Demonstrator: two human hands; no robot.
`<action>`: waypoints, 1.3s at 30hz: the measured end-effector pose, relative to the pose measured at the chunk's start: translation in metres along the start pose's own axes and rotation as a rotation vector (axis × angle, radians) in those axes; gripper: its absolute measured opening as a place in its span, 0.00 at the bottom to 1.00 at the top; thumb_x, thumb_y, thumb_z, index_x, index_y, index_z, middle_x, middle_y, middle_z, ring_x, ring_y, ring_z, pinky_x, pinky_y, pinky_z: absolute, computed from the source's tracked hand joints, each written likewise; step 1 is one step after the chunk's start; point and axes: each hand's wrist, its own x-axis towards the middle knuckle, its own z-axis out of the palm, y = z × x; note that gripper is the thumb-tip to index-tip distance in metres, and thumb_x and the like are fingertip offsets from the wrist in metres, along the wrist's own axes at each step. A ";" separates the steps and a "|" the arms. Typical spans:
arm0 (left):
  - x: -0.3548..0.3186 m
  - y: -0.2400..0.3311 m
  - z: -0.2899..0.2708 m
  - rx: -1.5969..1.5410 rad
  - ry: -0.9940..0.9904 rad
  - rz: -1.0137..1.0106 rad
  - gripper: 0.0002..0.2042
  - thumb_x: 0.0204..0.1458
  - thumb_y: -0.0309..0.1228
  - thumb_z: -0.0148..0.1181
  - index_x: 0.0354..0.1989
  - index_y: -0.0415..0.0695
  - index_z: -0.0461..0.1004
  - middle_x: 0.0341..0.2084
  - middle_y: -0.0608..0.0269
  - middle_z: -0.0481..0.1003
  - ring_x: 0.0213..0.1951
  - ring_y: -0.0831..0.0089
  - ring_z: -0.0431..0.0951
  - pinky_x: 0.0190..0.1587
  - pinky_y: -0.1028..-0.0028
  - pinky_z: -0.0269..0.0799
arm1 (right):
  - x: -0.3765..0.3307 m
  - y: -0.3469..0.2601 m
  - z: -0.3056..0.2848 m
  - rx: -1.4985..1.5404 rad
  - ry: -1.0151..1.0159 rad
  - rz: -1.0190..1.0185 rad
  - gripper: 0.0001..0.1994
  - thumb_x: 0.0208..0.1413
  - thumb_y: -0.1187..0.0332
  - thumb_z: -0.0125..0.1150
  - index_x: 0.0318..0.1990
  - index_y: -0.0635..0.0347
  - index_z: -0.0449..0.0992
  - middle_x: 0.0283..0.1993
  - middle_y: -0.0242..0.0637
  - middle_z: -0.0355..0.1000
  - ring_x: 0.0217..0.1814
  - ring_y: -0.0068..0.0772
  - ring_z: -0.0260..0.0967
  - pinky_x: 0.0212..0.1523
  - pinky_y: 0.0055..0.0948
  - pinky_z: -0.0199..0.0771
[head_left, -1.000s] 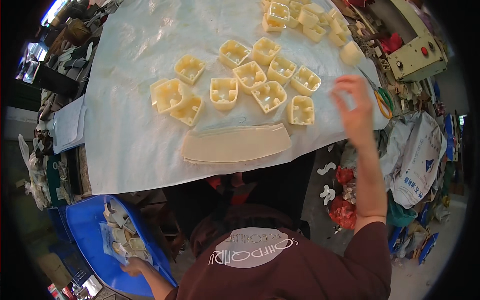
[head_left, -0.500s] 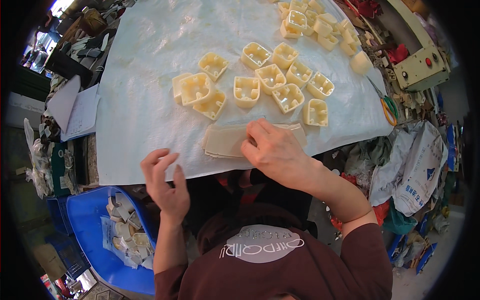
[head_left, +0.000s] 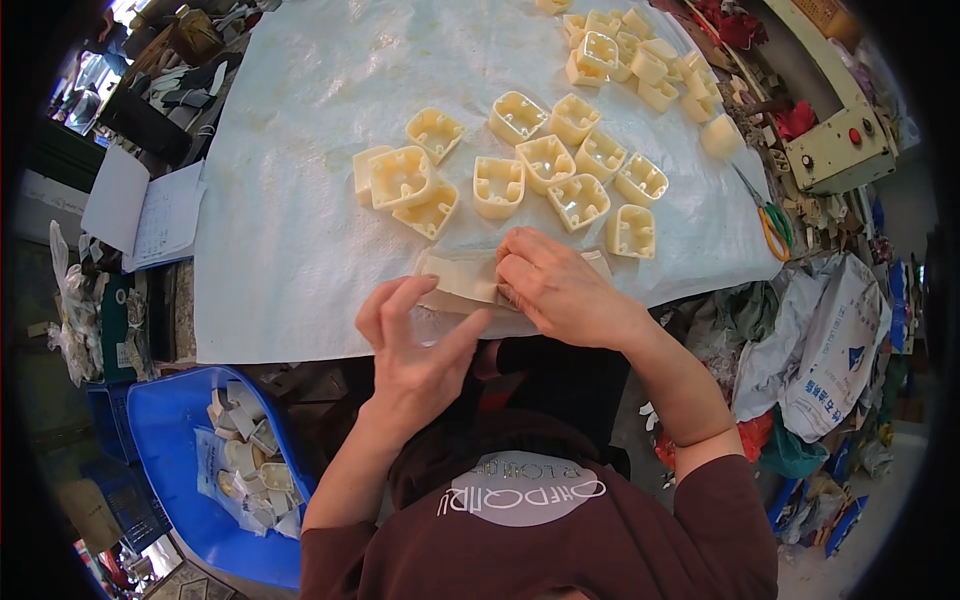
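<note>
A stack of thin beige strips (head_left: 462, 275) lies near the front edge of the white-covered table. My right hand (head_left: 570, 292) pinches the top strip near its middle, and the strip bows up slightly from the others. My left hand (head_left: 418, 350) is at the stack's left end, with fingers and thumb spread and nothing gripped between them. Just beyond the strips sit several cream plastic box-shaped parts (head_left: 498, 187), hollow, each with one rounded side. Most of them stand with the open side up.
More cream parts (head_left: 650, 66) are heaped at the far right of the white sheet (head_left: 290, 200). Scissors (head_left: 775, 228) with orange and green handles lie at the right edge. A blue bin (head_left: 160, 430) holding scraps stands lower left. An open notebook (head_left: 165, 215) lies at left.
My left hand has moved right and forward to the strips' left end. The top strip has lifted a little in my right hand's pinch.
</note>
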 end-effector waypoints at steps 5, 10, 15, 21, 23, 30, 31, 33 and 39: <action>-0.005 -0.004 0.017 0.090 -0.042 0.062 0.17 0.30 0.29 0.65 0.35 0.56 0.78 0.50 0.58 0.60 0.52 0.55 0.58 0.51 0.62 0.53 | -0.002 0.002 0.001 0.156 0.012 0.042 0.04 0.50 0.74 0.51 0.29 0.68 0.68 0.38 0.47 0.63 0.44 0.47 0.62 0.45 0.38 0.64; -0.014 -0.007 0.019 0.143 -0.034 0.071 0.17 0.31 0.29 0.64 0.35 0.57 0.78 0.51 0.57 0.59 0.52 0.56 0.58 0.51 0.61 0.52 | -0.003 0.005 0.002 0.179 0.039 0.031 0.05 0.51 0.73 0.52 0.30 0.67 0.68 0.39 0.46 0.63 0.44 0.47 0.62 0.45 0.38 0.64; -0.018 -0.005 0.023 0.124 -0.037 0.047 0.18 0.32 0.29 0.64 0.37 0.58 0.77 0.52 0.57 0.58 0.53 0.55 0.55 0.51 0.61 0.52 | -0.004 0.008 0.001 0.253 0.027 0.074 0.06 0.51 0.72 0.53 0.30 0.67 0.67 0.41 0.46 0.63 0.45 0.47 0.63 0.46 0.39 0.64; -0.012 0.003 0.024 0.169 0.011 0.005 0.19 0.30 0.23 0.62 0.36 0.55 0.76 0.53 0.53 0.57 0.55 0.51 0.54 0.54 0.59 0.53 | -0.005 0.009 0.003 0.206 0.056 0.029 0.06 0.51 0.72 0.54 0.31 0.66 0.67 0.40 0.45 0.64 0.45 0.47 0.63 0.45 0.38 0.65; -0.011 0.007 0.024 0.222 -0.014 -0.030 0.19 0.29 0.20 0.61 0.35 0.53 0.76 0.53 0.51 0.57 0.55 0.49 0.53 0.55 0.58 0.53 | -0.007 0.010 0.004 0.255 0.069 0.059 0.06 0.51 0.71 0.55 0.31 0.65 0.68 0.40 0.45 0.64 0.44 0.46 0.63 0.45 0.39 0.65; -0.007 0.012 0.024 0.169 -0.070 -0.126 0.16 0.33 0.18 0.56 0.34 0.48 0.74 0.54 0.49 0.56 0.56 0.48 0.53 0.56 0.56 0.49 | -0.007 0.001 0.004 0.293 0.228 0.053 0.09 0.48 0.72 0.61 0.35 0.62 0.69 0.39 0.38 0.64 0.41 0.39 0.64 0.41 0.33 0.66; -0.006 0.011 0.024 0.147 -0.082 -0.158 0.16 0.33 0.18 0.56 0.34 0.47 0.73 0.54 0.49 0.56 0.57 0.48 0.52 0.56 0.56 0.49 | -0.006 0.000 0.006 0.235 0.242 0.024 0.10 0.47 0.72 0.62 0.36 0.62 0.69 0.39 0.38 0.64 0.41 0.39 0.64 0.41 0.33 0.66; -0.007 0.009 0.024 0.183 -0.067 -0.140 0.15 0.33 0.21 0.59 0.34 0.48 0.74 0.54 0.49 0.56 0.56 0.50 0.53 0.54 0.58 0.49 | -0.006 -0.001 0.010 0.122 0.214 0.004 0.13 0.45 0.71 0.64 0.38 0.61 0.70 0.39 0.38 0.64 0.42 0.39 0.64 0.42 0.31 0.66; -0.010 0.010 0.026 0.310 -0.034 -0.073 0.11 0.37 0.24 0.58 0.32 0.48 0.74 0.54 0.54 0.57 0.57 0.52 0.53 0.53 0.60 0.49 | -0.017 0.013 0.011 0.440 0.443 0.137 0.13 0.48 0.69 0.63 0.40 0.61 0.70 0.43 0.39 0.66 0.43 0.32 0.66 0.43 0.31 0.68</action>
